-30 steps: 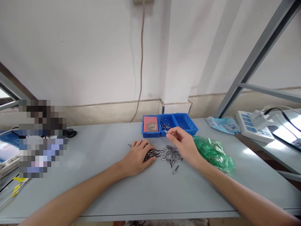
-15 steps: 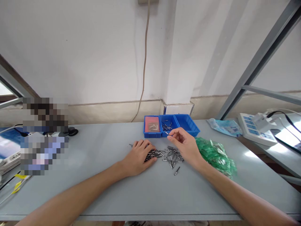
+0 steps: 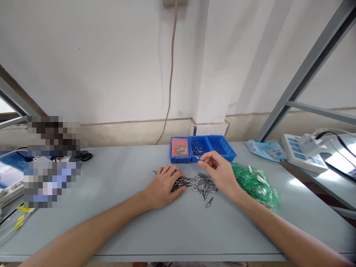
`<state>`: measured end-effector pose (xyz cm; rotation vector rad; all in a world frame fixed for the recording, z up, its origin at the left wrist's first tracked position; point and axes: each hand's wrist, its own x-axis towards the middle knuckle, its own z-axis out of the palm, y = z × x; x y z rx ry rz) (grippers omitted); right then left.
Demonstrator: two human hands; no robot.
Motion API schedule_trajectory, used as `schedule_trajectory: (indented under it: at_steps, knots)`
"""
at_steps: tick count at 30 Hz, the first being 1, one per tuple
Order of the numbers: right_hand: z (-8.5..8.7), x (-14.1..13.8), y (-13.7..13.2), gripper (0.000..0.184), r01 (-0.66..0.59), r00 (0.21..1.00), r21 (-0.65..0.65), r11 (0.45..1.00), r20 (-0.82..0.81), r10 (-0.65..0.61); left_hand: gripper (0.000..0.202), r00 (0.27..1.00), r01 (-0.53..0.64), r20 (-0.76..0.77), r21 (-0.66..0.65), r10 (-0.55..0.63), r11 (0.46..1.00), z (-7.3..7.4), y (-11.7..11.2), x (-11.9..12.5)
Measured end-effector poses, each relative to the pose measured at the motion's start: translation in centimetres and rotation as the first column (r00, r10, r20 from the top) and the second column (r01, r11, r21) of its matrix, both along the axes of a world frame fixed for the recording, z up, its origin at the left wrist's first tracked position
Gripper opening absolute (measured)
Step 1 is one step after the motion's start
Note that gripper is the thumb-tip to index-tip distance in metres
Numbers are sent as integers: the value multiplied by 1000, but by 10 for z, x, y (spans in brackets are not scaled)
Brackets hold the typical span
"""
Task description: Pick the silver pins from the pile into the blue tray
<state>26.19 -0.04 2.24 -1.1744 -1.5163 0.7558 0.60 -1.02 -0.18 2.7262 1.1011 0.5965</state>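
Note:
My left hand [image 3: 164, 188] lies palm down on the table, curved over the left side of a pile of small metal pins [image 3: 204, 185]. Its thumb is apart from the fingers, and part of the pile is hidden under the palm. Above the pile's far right edge, my right hand [image 3: 219, 172] pinches one slim metal pin [image 3: 198, 158] between thumb and fingertips, its bright tip pointing left. One loose pin [image 3: 209, 202] lies apart at the near side. Beyond the right hand, several similar pins [image 3: 197, 149] sit in the middle blue bin [image 3: 206, 140].
The left blue bin [image 3: 180, 160] holds a pink sheet and a small clear bag of parts. A right blue bin [image 3: 232, 152] adjoins. Right of my hand is a green plastic bag [image 3: 254, 183]; farther right are a blue packet [image 3: 265, 150] and a power strip [image 3: 294, 146].

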Motion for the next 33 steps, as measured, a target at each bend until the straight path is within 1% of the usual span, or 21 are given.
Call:
schedule_trajectory:
  at_steps: [17,23,30,33]
  knots:
    - [-2,0,2,28,-17,999,-18,1000,-34,17,25,1000,-1,7,-2,1,1000,-1,0,0]
    - [1,0,1,26,-32,997,-58,998,-71,28,25,1000,1,4,-9,-1,1000,1,0,0]
    - [5,0,-1,32,-32,998,-82,996,-63,27,26,1000,3,11,-8,-3,1000,-1,0,0]
    - [3,0,0,35,-47,994,-100,994,-105,37,26,1000,4,7,-6,-4,1000,-1,0,0]
